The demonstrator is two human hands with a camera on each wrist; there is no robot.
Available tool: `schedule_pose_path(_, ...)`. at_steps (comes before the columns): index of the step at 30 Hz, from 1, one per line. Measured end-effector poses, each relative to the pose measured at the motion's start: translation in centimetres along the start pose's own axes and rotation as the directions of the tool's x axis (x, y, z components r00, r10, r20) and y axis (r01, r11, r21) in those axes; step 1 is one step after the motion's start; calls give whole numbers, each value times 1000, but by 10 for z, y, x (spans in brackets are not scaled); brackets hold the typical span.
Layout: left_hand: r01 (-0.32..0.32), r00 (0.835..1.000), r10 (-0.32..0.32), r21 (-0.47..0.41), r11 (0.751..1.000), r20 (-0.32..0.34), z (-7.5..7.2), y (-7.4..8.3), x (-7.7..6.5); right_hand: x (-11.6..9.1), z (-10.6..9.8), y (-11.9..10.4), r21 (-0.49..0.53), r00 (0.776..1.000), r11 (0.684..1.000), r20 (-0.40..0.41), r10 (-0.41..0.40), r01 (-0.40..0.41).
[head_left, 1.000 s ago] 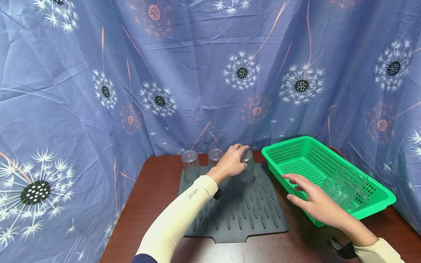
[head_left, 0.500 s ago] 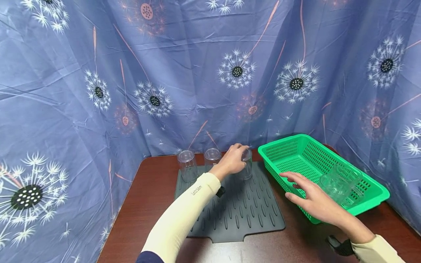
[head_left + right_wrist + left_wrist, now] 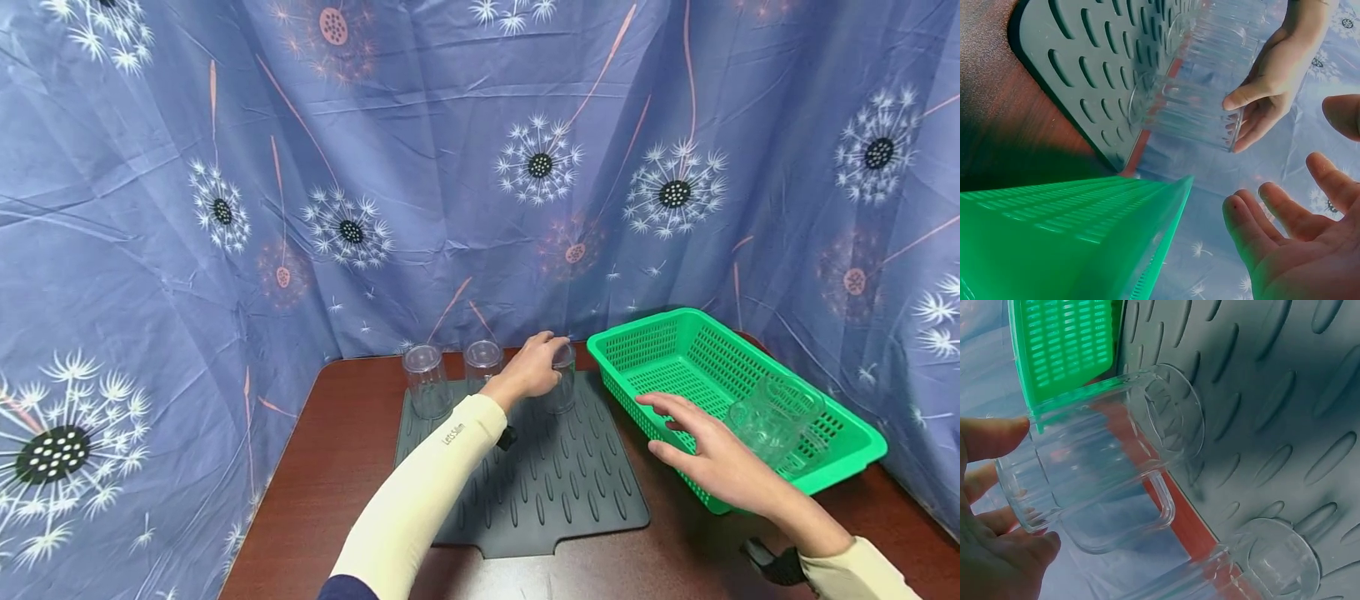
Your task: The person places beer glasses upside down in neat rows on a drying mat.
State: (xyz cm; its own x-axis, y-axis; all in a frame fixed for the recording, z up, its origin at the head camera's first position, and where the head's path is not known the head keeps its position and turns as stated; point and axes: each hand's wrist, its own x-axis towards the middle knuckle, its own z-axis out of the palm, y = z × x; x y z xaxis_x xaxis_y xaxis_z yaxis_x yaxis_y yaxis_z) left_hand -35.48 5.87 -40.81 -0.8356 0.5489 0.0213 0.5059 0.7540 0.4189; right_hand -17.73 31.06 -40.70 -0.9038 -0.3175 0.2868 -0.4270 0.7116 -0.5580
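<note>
My left hand [image 3: 531,367] grips a clear glass mug [image 3: 1104,444] near its base, thumb on one side and fingers round the other. The mug is upside down, its rim down at the dark grey ridged mat [image 3: 558,492] and its handle facing the second mug. Two more upturned clear mugs, a middle one [image 3: 483,357] and a leftmost one [image 3: 429,383], line the mat's far side; my left hand and forearm partly hide the middle one. My right hand [image 3: 708,454], fingers spread and holding nothing, hovers by the near left side of the green basket [image 3: 645,333].
Clear glassware [image 3: 772,421] lies in the right part of the basket, which stands on the brown table [image 3: 300,500] right of the mat. A blue dandelion-print curtain [image 3: 450,167] hangs close behind and at both sides.
The head view has shifted slightly, so the scene sits a little further left. My left hand stays at the same mug, and my right hand keeps its place beside the basket.
</note>
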Motion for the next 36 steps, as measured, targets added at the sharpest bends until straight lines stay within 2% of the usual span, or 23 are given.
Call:
schedule_pose_path(8, 23, 1000, -23, 34, 999, 4, 5, 5, -2, 2, 0, 1, 1, 1000, 1000, 1, -13, 13)
schedule_pose_path(16, 36, 998, -33, 62, 997, -48, 9, 5, -2, 8, 0, 1, -2, 1000, 1000, 2, -3, 3)
schedule_pose_path(21, 48, 997, -45, 62, 997, -60, 9, 4, -4, 10, 0, 0, -8, 999, 999, -34, -34, 34)
schedule_pose_path(25, 48, 996, -44, 43, 998, -75, 8, 0, -8, 12, -1, 1, 4, 996, 998, -65, -57, 58)
schedule_pose_path(36, -4, 990, 7, 22, 1000, -140, 6, -2, -31, 14, -11, 3, 9, 995, 997, -68, -71, 72)
